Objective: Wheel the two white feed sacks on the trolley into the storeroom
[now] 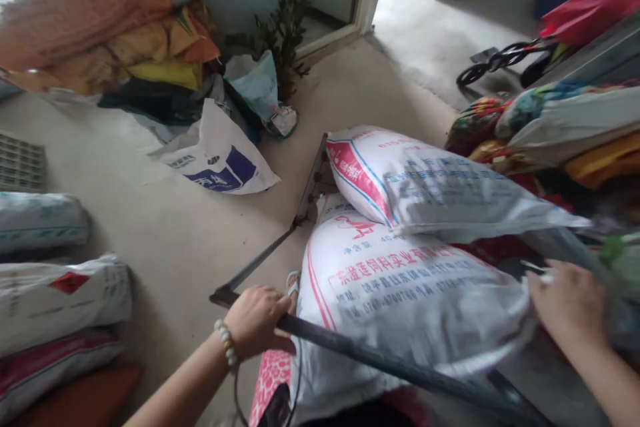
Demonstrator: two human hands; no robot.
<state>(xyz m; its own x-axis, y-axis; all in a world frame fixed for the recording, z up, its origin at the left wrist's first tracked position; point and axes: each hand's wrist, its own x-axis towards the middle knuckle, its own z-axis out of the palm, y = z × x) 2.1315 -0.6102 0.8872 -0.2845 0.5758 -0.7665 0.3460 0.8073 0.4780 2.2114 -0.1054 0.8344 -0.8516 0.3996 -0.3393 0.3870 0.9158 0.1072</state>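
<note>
My left hand (257, 323), with a beaded bracelet at the wrist, is closed around a dark metal bar (370, 352). The bar belongs to a metal frame that bends away to the floor. Behind the bar a full white woven sack (400, 293) with red and blue print leans against the frame. A second printed sack (445, 180), with a red panel, lies on top of it. At the right, my right hand (570, 307) is closed on the gathered end of the lower sack; motion blurs the fingers and the sack's tip.
Stacked sacks (65, 307) line the left side. A crumpled white and blue sack (220, 153) lies on the concrete floor (190, 233) near a leafy plant (283, 40). Orange sacks (85, 7) fill the upper left. Colourful bundles (480, 123) stand at right, by a doorway (400, 20).
</note>
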